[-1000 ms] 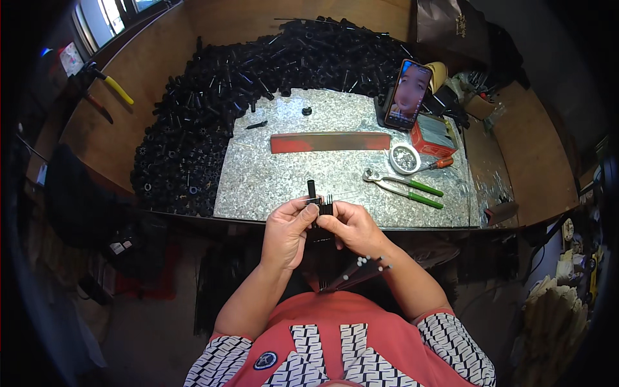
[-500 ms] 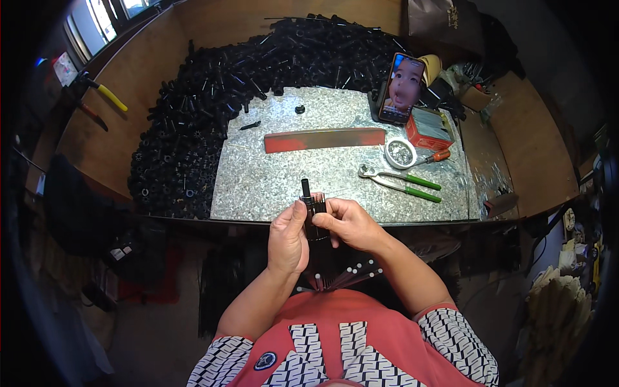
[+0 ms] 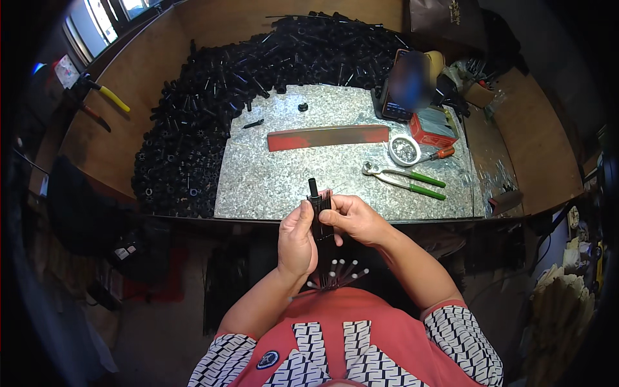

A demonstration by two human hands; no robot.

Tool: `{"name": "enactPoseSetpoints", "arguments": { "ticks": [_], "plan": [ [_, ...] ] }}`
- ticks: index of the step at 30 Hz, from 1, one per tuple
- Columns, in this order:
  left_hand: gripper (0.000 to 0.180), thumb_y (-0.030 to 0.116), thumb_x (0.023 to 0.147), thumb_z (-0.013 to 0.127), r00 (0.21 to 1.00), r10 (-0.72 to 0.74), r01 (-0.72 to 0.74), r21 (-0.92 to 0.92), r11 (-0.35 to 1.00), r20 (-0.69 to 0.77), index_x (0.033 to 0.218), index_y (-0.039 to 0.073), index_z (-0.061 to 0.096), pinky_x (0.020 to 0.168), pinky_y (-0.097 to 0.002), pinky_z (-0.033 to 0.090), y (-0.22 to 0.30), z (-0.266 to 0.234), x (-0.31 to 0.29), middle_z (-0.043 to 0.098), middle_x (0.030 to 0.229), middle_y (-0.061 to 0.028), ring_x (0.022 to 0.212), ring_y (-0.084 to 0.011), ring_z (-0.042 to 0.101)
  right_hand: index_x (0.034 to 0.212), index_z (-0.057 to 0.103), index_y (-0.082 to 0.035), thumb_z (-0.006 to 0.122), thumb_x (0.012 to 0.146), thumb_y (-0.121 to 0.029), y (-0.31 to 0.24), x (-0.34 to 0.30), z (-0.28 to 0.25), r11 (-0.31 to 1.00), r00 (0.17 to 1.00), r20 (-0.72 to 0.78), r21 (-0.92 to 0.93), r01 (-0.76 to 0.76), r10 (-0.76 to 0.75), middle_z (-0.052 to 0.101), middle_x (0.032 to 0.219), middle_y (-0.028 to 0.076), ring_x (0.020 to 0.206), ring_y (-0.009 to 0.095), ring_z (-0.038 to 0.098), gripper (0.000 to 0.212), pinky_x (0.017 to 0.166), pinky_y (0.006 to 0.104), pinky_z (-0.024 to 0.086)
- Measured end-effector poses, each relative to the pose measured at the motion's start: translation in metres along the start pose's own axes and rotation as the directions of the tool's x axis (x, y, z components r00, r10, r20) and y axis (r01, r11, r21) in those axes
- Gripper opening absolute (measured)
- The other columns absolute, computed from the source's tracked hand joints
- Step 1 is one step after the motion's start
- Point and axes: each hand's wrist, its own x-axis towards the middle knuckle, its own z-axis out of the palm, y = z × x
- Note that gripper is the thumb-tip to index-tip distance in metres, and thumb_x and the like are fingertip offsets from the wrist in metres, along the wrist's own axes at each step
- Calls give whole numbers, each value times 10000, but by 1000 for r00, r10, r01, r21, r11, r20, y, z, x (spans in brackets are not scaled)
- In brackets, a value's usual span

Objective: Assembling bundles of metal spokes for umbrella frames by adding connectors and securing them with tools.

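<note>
Upright between my hands, just off the table's front edge, is a black umbrella frame (image 3: 325,226). A short black tube (image 3: 313,188) sticks up from its top, and thin ribs run down toward my body. Their white tips (image 3: 342,271) fan out in front of my shirt. My left hand (image 3: 297,238) is closed round the frame from the left, thumb pressed near the tube's base. From the right, my right hand (image 3: 351,219) pinches the bunched thin ribs (image 3: 327,197) beside the tube. My fingers hide the joints.
A speckled board (image 3: 258,187) bears a red-grey bar (image 3: 329,138), green-handled pincers (image 3: 406,179), a white dish of small metal bits (image 3: 404,149), an orange-handled screwdriver (image 3: 441,153), a red box (image 3: 433,126) and a propped phone (image 3: 398,90). Black plastic parts (image 3: 187,122) are heaped behind and left.
The white rib tips have drawn closer together and moved left. Both hands still grip the frame and appear slightly farther right, as does the whole scene.
</note>
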Motion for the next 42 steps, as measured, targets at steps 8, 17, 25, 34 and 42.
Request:
{"name": "enactPoseSetpoints", "arguments": {
  "ticks": [8,17,25,34,42],
  "plan": [
    [385,295,1023,361,998,43,-40,62,997,-45,1113,-19,565,570,-251,531,1,7,-1,632,937,-92,748,-130,620,813,571,-31,620,918,-245,-12,-9,14,993,991,-127,-107,-53,39,564,680,-6,466,67,501,243,415,208,418],
    [253,261,1014,394,995,-83,89,-129,988,47,1088,34,479,840,-316,496,1,-14,6,609,964,-93,907,-165,616,828,606,-21,657,860,-126,-62,-13,-27,545,993,98,-837,50,60,606,683,13,607,67,559,121,536,227,434],
    [420,323,1013,381,977,-114,145,-171,975,182,1290,14,447,752,-284,474,5,-16,11,591,956,-68,820,-137,584,859,626,8,629,851,-123,-108,78,-56,350,925,-58,-933,83,-375,624,689,111,583,168,592,131,554,329,463],
    [429,343,1020,343,991,-91,99,-85,991,98,1262,0,430,763,-303,502,4,-20,16,590,954,-96,836,-167,598,1189,548,-24,592,824,-81,-80,230,-67,-46,828,176,-983,180,-533,500,1221,200,1119,379,499,372,948,426,434],
    [439,359,1015,357,991,-89,99,-96,990,99,1249,1,456,803,-301,495,3,-24,17,589,976,-84,871,-153,593,911,618,4,554,826,-140,-71,276,-61,-227,826,101,-973,-33,-554,575,1029,177,925,333,601,179,780,418,512]
  ]
}}
